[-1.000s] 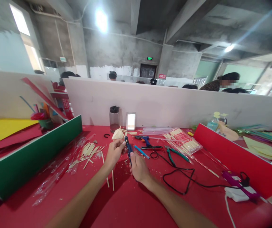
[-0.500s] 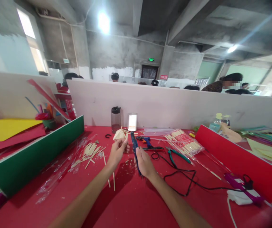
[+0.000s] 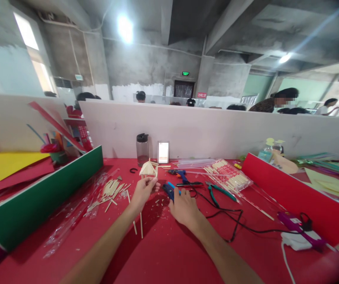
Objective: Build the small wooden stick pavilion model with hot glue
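My left hand (image 3: 145,191) is closed in a pinch around the lower part of a small house model (image 3: 148,169) made of pale wooden sticks, with a ridged peaked roof. My right hand (image 3: 185,206) is low over the red table, its fingers curled on a dark blue hand tool (image 3: 168,190) with a lighter blue part. The hand hides much of the tool, and its exact kind is unclear. Small wood scraps (image 3: 159,203) are scattered between the hands. Loose sticks (image 3: 114,189) lie in a heap to the left.
Behind my right hand lie a blue glue gun (image 3: 178,173), green-handled pliers (image 3: 222,193) and bagged sticks (image 3: 231,173). A bottle (image 3: 142,150) and a lit phone (image 3: 163,152) stand at the back. Green (image 3: 47,193) and red (image 3: 299,201) dividers flank the table; a black cord (image 3: 240,221) crosses the right.
My right hand has turned palm down, and the blue tool has swung from upright to lying low toward the table. The left hand still holds the house model, now a little lower.
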Available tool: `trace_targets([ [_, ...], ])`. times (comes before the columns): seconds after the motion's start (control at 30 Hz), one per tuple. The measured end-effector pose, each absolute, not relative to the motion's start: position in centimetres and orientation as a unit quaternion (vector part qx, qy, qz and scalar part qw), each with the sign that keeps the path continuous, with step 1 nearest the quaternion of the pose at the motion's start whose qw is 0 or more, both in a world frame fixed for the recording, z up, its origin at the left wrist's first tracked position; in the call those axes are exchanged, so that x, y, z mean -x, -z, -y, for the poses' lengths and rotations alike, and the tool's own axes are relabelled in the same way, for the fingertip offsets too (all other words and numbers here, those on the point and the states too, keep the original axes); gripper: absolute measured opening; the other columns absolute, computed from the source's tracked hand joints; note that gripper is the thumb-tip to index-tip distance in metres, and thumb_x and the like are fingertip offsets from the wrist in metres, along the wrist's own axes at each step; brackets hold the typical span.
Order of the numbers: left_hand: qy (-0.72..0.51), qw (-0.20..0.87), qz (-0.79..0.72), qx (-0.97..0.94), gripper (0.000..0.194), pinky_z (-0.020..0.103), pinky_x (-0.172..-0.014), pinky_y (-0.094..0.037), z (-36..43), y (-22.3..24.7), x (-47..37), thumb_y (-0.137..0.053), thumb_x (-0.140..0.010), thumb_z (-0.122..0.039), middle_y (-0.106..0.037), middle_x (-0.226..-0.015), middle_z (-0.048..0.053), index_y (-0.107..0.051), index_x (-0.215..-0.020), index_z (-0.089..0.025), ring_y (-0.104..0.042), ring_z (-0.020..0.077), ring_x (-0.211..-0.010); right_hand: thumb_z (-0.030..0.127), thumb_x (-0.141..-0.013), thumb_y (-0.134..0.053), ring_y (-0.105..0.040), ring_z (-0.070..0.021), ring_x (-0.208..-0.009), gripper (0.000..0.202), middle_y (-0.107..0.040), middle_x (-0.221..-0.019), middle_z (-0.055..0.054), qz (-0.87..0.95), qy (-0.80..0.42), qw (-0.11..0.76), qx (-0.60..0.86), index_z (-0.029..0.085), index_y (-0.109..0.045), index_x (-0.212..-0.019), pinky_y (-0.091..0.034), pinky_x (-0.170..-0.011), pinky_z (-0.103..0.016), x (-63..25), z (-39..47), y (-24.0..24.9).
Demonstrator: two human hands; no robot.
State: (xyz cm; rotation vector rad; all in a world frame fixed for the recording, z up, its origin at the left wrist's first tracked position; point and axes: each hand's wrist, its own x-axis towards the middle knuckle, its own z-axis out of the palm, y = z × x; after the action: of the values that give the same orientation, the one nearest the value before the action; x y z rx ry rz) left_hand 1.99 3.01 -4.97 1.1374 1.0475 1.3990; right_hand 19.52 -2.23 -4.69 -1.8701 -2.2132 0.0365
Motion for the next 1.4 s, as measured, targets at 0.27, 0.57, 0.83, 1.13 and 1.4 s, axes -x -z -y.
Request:
trace_targets([
  [0.27, -0.611, 0.497, -0.426, -0.447, 0.048, 0.027, -0.067, -0.055, -3.3, 5.5, -2.0, -0.078, -0.065, -0.055, -0.070, -0.071, 0.007, -0.064, -0.076, -0.010, -0.064, 0.0120, -0.061, 0.041, -0.086, -0.055, -0.047, -0.0410, -0.117, 0.058, -0.054, -0.125, -0.028, 0.769, -0.027, 0.080, 0.634, 0.009, -0.051, -0.133, -0.046, -0.085, -0.053, -18.5, 3.1, 4.5],
  [0.57, -0.629, 0.488, -0.421, -0.434, 0.045, 0.026, -0.065, -0.054, -4.5, 6.9, -1.6, -0.079, -0.066, -0.052, -0.070, -0.070, 0.005, -0.064, -0.076, -0.011, -0.064, 0.0113, -0.060, 0.060, -0.082, -0.059, -0.045, -0.0409, -0.121, 0.071, -0.052, -0.131, -0.026, 0.785, -0.023, 0.089, 0.612, 0.013, -0.052, -0.136, -0.044, -0.091, -0.053, -18.9, 2.7, 4.6],
  [0.83, -0.634, 0.487, -0.423, -0.426, 0.047, 0.026, -0.064, -0.054, -4.5, 6.6, -2.2, -0.079, -0.065, -0.054, -0.072, -0.075, 0.008, -0.065, -0.080, -0.011, -0.064, 0.0125, -0.062, 0.066, -0.081, -0.058, -0.044, -0.0426, -0.123, 0.076, -0.051, -0.133, -0.027, 0.788, -0.033, 0.092, 0.608, 0.013, -0.052, -0.136, -0.042, -0.092, -0.056, -19.0, 2.5, 4.7],
  [1.13, -0.626, 0.482, -0.432, -0.435, 0.049, 0.025, -0.063, -0.053, -4.5, 6.6, -2.1, -0.076, -0.067, -0.058, -0.071, -0.074, 0.008, -0.065, -0.078, -0.011, -0.063, 0.0120, -0.059, 0.066, -0.081, -0.058, -0.044, -0.0436, -0.124, 0.076, -0.052, -0.134, -0.026, 0.791, -0.034, 0.091, 0.605, 0.014, -0.052, -0.137, -0.042, -0.092, -0.057, -19.1, 2.6, 4.6],
  [1.4, -0.626, 0.492, -0.430, -0.426, 0.048, 0.026, -0.063, -0.053, -4.6, 6.6, -2.0, -0.079, -0.063, -0.054, -0.071, -0.073, 0.007, -0.065, -0.080, -0.012, -0.064, 0.0127, -0.060, 0.066, -0.084, -0.056, -0.048, -0.0414, -0.119, 0.070, -0.057, -0.127, -0.023, 0.797, -0.026, 0.102, 0.595, 0.015, -0.055, -0.132, -0.045, -0.090, -0.053, -19.4, 2.8, 4.3],
])
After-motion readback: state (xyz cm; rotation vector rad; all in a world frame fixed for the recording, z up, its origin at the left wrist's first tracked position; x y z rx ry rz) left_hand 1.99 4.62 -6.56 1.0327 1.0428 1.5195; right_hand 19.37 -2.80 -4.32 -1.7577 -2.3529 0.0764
